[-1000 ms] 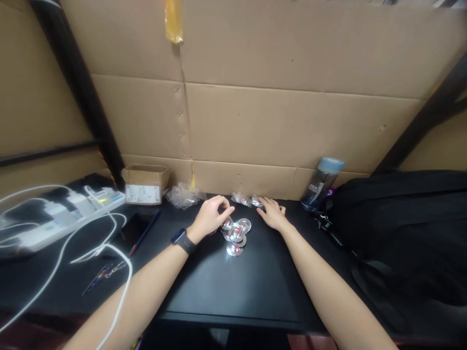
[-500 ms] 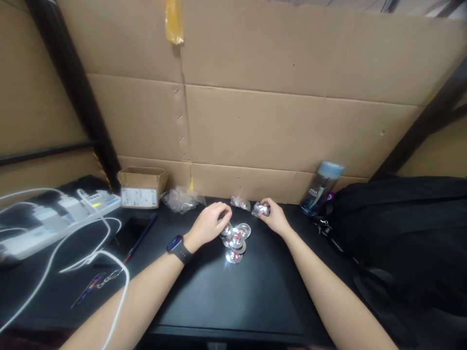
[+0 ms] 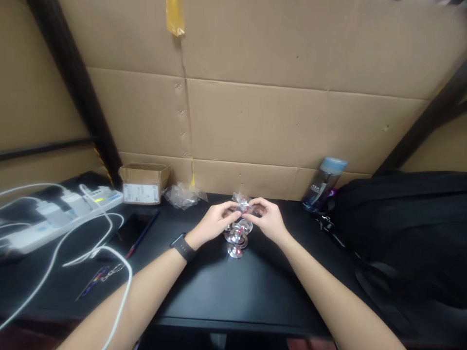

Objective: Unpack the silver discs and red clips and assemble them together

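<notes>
Between both hands, above the black desk, is a small clear plastic packet with something shiny and red inside. My left hand, with a dark watch on its wrist, pinches the packet's left side. From the right, my right hand grips its other side with thumb and fingers. Just below the fingers lies a loose pile of shiny round metal discs, some with red marks. The fingers partly cover the pile. Clear plastic also shows behind the packet; I cannot tell whether it belongs to a second one.
Crumpled clear plastic bags lie beside an open cardboard box at the back left. A power strip with white cables and a dark tablet are at left. A bottle and a black backpack stand at right.
My right hand has moved left with the packet, from the back of the desk to above the discs. My left hand has come off the pile and now grips the packet too.
</notes>
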`<state>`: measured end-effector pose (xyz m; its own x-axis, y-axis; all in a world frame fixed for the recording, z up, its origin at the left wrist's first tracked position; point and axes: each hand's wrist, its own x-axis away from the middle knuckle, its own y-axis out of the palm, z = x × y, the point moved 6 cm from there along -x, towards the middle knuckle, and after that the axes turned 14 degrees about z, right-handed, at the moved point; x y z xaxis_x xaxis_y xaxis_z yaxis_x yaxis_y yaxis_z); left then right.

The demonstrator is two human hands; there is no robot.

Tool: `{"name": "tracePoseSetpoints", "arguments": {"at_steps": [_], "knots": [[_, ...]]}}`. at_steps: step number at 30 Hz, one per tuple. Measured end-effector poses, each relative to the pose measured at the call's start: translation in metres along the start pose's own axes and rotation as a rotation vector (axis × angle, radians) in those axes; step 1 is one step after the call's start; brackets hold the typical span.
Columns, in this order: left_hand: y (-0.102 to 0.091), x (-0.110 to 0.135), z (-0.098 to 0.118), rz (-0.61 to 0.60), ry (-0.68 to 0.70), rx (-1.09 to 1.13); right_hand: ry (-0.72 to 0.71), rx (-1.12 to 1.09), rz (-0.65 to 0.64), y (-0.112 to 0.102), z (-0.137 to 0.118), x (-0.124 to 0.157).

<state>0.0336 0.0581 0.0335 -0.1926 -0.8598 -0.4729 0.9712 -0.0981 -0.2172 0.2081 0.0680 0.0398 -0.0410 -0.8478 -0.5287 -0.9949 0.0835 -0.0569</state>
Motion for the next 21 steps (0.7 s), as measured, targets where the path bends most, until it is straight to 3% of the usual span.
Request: {"name": "tracePoseSetpoints", "arguments": {"at_steps": [5,9,11,13,17,21], "knots": [[0.004,0.001,-0.001,-0.019,-0.002,0.058,-0.059,0.105,0.025,-0.005,-0.002,-0.002],[-0.002,0.0,0.001,0.082,0.058,-0.056,-0.09,0.189,0.024,-0.003,-0.001,-0.001],[-0.007,-0.001,0.006,0.144,0.161,-0.192,-0.012,0.213,0.076,-0.002,0.003,0.001],[-0.01,-0.001,0.014,0.201,0.296,-0.301,0.16,0.156,0.125,0.002,0.011,0.007],[-0.015,0.0,0.019,0.273,0.46,-0.356,0.486,-0.141,0.088,0.017,0.019,0.019],[-0.018,0.0,0.019,0.302,0.481,-0.365,0.534,-0.34,0.057,0.02,0.009,0.018]]}}
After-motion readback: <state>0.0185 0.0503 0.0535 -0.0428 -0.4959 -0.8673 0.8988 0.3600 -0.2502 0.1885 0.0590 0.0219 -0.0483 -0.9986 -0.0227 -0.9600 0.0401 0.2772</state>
